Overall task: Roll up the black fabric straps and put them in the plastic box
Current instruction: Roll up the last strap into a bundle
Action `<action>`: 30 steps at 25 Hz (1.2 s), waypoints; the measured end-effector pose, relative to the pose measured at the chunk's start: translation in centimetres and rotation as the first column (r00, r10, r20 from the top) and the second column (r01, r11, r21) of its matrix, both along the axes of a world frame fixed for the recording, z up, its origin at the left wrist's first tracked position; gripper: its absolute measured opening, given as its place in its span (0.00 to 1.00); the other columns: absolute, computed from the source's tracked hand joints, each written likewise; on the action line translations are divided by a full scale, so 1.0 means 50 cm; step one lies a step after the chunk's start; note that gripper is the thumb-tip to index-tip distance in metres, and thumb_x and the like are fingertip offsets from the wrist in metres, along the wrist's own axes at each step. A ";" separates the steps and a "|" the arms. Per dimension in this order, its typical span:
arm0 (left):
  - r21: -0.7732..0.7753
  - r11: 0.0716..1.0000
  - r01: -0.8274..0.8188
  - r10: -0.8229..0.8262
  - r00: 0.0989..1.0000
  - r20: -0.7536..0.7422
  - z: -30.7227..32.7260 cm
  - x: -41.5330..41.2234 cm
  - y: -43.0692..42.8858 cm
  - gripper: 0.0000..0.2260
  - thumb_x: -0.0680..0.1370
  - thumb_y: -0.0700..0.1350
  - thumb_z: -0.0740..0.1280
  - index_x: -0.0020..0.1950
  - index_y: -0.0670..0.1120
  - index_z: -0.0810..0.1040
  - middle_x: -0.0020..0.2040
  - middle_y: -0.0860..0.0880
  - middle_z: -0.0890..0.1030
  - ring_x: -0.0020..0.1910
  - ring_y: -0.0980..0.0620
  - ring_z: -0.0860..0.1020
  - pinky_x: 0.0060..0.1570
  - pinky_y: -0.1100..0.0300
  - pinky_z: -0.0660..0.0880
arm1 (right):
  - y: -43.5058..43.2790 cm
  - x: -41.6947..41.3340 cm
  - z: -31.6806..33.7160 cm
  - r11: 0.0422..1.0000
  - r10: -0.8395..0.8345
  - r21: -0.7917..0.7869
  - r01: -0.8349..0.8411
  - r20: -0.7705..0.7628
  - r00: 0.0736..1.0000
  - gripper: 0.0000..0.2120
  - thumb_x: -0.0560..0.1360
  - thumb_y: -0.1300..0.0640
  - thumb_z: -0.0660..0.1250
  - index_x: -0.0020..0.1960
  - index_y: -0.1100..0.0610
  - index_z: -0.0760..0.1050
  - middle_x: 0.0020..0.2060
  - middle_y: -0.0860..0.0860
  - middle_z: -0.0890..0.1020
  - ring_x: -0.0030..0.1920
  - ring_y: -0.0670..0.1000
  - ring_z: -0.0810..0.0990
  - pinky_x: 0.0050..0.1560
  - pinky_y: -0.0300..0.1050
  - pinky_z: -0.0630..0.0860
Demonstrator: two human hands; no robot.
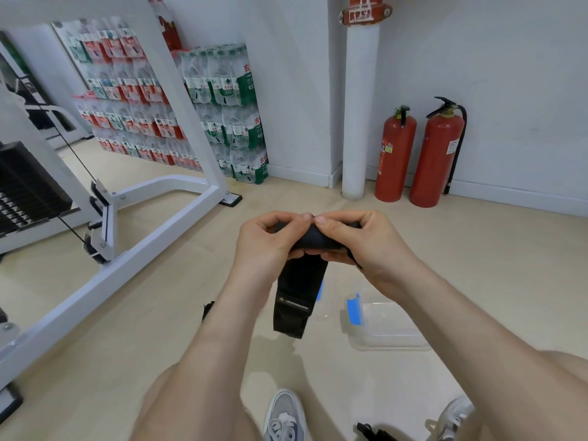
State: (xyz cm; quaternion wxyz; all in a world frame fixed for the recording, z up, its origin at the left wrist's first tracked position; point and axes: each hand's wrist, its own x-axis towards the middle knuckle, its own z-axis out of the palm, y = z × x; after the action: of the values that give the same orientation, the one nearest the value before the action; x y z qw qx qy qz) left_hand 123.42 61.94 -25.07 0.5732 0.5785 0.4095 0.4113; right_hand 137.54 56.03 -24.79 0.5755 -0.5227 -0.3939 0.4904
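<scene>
A black fabric strap is held in front of me at chest height, its top part wound into a roll between both hands and its free end with a small label hanging down. My left hand grips the roll's left side, my right hand its right side, thumbs meeting on top. The clear plastic box with blue clips lies on the floor below my right forearm. Another black strap lies on the floor between my shoes, and a small black piece shows by my left forearm.
A white weight machine frame with a black weight stack fills the left. Stacked packs of bottled water stand against the back wall. Two red fire extinguishers stand beside a white pipe. My grey shoes are at the bottom.
</scene>
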 end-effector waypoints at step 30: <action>0.140 0.990 0.017 -0.031 0.995 0.096 0.011 -0.036 -0.002 0.11 0.70 0.43 0.72 0.51 0.46 0.79 0.39 0.47 0.86 0.40 0.47 0.86 0.39 0.61 0.81 | -0.014 -0.003 0.030 0.980 0.041 -0.177 -0.088 -0.254 0.966 0.17 0.76 0.45 0.68 0.52 0.59 0.81 0.41 0.57 0.86 0.39 0.52 0.86 0.36 0.39 0.81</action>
State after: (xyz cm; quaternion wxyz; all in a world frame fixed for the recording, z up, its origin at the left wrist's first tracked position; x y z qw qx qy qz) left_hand 121.64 61.84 -24.51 0.5557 0.6011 0.3442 0.4598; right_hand 137.39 55.35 -23.27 0.5522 -0.4956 -0.2876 0.6055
